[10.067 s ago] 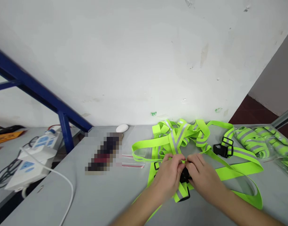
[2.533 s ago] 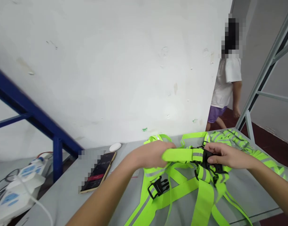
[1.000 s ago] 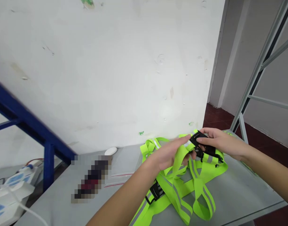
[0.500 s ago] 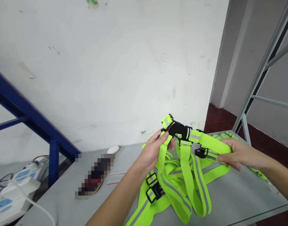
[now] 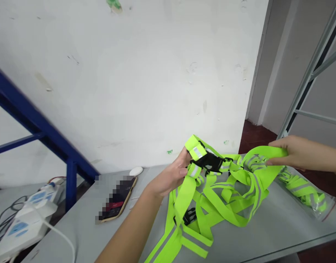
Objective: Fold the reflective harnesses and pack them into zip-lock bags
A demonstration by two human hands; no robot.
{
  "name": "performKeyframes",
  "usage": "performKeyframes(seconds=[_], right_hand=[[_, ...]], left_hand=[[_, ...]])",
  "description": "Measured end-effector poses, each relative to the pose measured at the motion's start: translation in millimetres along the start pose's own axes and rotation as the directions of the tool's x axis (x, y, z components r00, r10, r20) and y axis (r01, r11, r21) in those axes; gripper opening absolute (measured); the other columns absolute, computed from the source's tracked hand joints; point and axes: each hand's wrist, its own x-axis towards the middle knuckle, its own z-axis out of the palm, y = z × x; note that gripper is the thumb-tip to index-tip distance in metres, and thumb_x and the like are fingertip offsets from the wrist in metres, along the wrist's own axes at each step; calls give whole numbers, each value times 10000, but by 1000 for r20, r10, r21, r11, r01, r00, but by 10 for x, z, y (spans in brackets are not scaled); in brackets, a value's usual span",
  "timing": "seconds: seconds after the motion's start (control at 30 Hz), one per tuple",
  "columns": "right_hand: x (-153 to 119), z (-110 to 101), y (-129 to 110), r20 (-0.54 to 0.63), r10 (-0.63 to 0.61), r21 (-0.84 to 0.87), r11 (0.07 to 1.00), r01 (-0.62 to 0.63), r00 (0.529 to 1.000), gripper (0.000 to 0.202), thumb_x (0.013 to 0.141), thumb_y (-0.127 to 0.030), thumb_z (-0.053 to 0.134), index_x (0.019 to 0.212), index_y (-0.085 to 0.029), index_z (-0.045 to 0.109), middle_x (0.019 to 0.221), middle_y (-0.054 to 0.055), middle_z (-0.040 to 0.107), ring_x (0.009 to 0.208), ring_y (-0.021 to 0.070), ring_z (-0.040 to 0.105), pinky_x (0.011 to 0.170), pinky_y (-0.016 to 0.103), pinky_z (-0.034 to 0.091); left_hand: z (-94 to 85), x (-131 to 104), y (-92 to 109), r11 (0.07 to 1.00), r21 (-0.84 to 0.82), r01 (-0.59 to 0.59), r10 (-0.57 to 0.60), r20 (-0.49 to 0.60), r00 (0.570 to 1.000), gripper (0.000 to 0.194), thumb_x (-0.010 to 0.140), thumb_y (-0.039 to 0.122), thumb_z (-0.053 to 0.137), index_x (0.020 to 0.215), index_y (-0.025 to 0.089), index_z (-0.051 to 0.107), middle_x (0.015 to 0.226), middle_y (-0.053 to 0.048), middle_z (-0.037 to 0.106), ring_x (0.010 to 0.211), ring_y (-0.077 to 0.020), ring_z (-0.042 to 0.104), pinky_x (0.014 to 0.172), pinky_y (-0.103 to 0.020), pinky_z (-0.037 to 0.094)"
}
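A bright yellow-green reflective harness [image 5: 208, 215] with grey stripes hangs and lies in loops over the grey table. My left hand [image 5: 178, 170] is closed on it beside a black plastic buckle [image 5: 210, 162], and some of those fingers are hidden behind the straps. Farther right, my right hand [image 5: 291, 153] pinches one strap between thumb and fingers and holds it raised. Lower down among the loops shows another black buckle [image 5: 190, 215].
On the grey table [image 5: 82, 223] lie a phone [image 5: 121, 199], partly pixelated, and a white oval object [image 5: 136, 171]. At right is a clear bag of similar straps [image 5: 305, 190]. Power strips [image 5: 33, 212] with cables sit at left, near a blue metal frame [image 5: 71, 182]. A white wall stands behind.
My right hand has moved right and upward, drawing out a strap. The left hand has stayed about in place while the buckle tilted. The bag at right shows more fully.
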Motion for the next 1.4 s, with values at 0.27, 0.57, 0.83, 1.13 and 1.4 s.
performKeyframes(seconds=[0.27,0.57,0.83,1.13,1.4], right_hand=[[130,9,227,-126,-39,-358,934,-8,991,261,791,-504,625,774,-246,659,607,-1,629,529,172,544,472,258,315],[325,427,650,-659,-110,-437,861,-261,744,270,864,-440,487,821,-222,639,610,60,629,602,247,543,517,301,285],[497,551,225,-623,195,436,890,130,758,489,840,-658,514,610,-229,557,559,17,575,504,167,494,479,291,383],[655,738,-15,-271,157,741,664,101,950,670,837,-792,306,826,-213,643,426,-49,357,375,131,327,404,295,430],[543,855,-154,-285,70,823,529,206,956,613,902,-715,291,1000,-222,642,880,98,723,825,264,682,713,369,549]], left_hand=[[-33,156,354,727,-536,-429,249,-376,892,400,847,477,531,1188,277,598,955,-25,728,1009,-245,674,881,-393,530],[-541,-70,398,669,-612,-422,187,-410,893,257,899,342,495,723,206,622,337,112,448,284,-47,414,492,-222,515],[-698,16,106,961,-169,219,-257,-257,932,247,843,255,602,1073,173,637,335,148,286,260,-45,225,378,-190,403],[-826,96,-246,275,847,455,-391,-334,858,327,638,431,645,871,203,666,780,-49,692,768,-267,666,613,-306,472],[-514,395,-465,507,785,355,-329,-204,922,514,640,533,700,1077,263,690,1245,-90,663,1167,-340,578,939,-363,428]])
